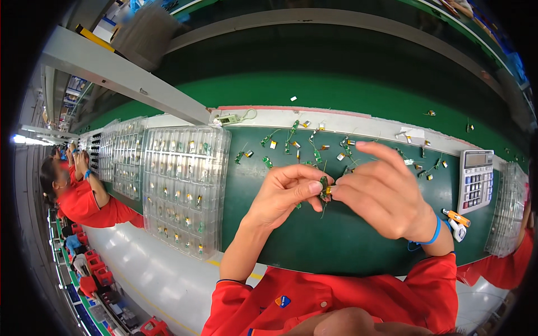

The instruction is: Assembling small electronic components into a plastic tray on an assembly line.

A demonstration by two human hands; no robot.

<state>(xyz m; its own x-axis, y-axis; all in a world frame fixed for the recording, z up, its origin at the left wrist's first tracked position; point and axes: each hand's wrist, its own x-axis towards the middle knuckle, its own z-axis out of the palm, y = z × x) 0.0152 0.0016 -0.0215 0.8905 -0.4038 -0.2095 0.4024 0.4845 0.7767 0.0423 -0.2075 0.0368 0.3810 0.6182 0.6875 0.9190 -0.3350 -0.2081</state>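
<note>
Over the green work mat point(291, 241), my left hand point(274, 196) pinches a small green circuit board point(324, 182) between thumb and fingertips. My right hand point(386, 196) comes in from the other side, its fingertips closed on a tiny battery with yellow tape point(328, 191) at the board's edge. Whether the two parts are joined cannot be made out. Behind my hands lie several more boards with thin wires point(294, 130) and small silver-and-yellow batteries point(273, 144). A blue wrist strap point(435, 231) goes round my right wrist.
Clear plastic trays point(185, 213) holding similar parts stand on the left. To the right are a calculator point(476, 182), an orange-handled cutter point(456, 218) and stacked clear trays point(506, 210). A pale green tool point(228, 119) lies on the white ledge. A co-worker point(84, 196) sits at far left.
</note>
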